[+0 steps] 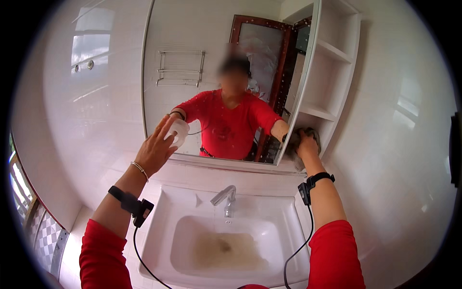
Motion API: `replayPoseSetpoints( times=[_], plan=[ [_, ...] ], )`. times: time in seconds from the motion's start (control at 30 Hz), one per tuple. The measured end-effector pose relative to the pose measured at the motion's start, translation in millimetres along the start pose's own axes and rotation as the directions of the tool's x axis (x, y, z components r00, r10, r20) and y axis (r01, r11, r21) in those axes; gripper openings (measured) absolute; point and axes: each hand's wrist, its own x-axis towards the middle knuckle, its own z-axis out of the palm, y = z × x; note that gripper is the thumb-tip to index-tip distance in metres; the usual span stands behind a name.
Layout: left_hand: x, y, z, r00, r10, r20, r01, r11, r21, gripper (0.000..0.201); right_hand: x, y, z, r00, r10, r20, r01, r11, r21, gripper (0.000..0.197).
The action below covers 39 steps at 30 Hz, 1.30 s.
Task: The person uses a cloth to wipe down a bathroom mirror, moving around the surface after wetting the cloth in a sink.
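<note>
At the mirror's lower left corner, my left hand (154, 150) is closed round a translucent white cup (180, 133). My right hand (307, 145) presses a dark, greyish-brown cloth (314, 135) into the bottom compartment of the white shelf (317, 111), to the right of the mirror. Part of the cloth hangs over the shelf's lower edge, and my fingers hide some of it. The mirror (180, 106) has droplets or specks on it and reflects a person in a red top.
Below my arms is a white sink (163, 226) with murky brownish water (226, 250) in its basin. A chrome faucet (226, 197) rises at its back. Black cables (136, 248) run from the straps on both wrists. Glossy walls (399, 159) close in on both sides.
</note>
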Motion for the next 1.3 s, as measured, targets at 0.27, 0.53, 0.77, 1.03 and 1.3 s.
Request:
replayPoseSetpoints(
  times=[0.27, 0.53, 0.77, 1.03, 1.3],
  plan=[
    [-10.5, 1.1, 1.9, 1.000, -0.015, 0.026, 0.013, 0.998, 0.066, 0.035, -72.3, -9.3, -37.0, 0.992, -0.121, 0.021, 0.114, 0.972, 0.207, 0.056],
    [-4.2, -3.1, 5.2, 0.996, 0.080, -0.045, -0.078, 0.995, 0.058, 0.033, -176.8, 14.8, -1.3, 0.861, -0.324, 0.392, 0.205, 0.926, 0.316, 0.056],
    [-14.0, -11.9, 3.5, 0.997, -0.035, -0.067, 0.027, 0.993, -0.115, 0.024, -93.9, -38.6, -17.1, 0.979, -0.155, -0.128, 0.200, 0.826, 0.527, 0.051],
    [-27.3, -19.2, 8.4, 0.847, -0.519, -0.115, 0.488, 0.844, -0.222, 0.023, 23.6, -18.2, 19.0, 0.969, -0.065, -0.240, 0.194, 0.801, 0.566, 0.035],
    [-39.4, -50.7, 23.9, 0.635, -0.769, -0.074, 0.628, 0.569, -0.531, 0.036, -8.0, -62.7, -42.1, 0.996, 0.076, 0.037, -0.080, 0.695, 0.715, 0.038]
  ],
)
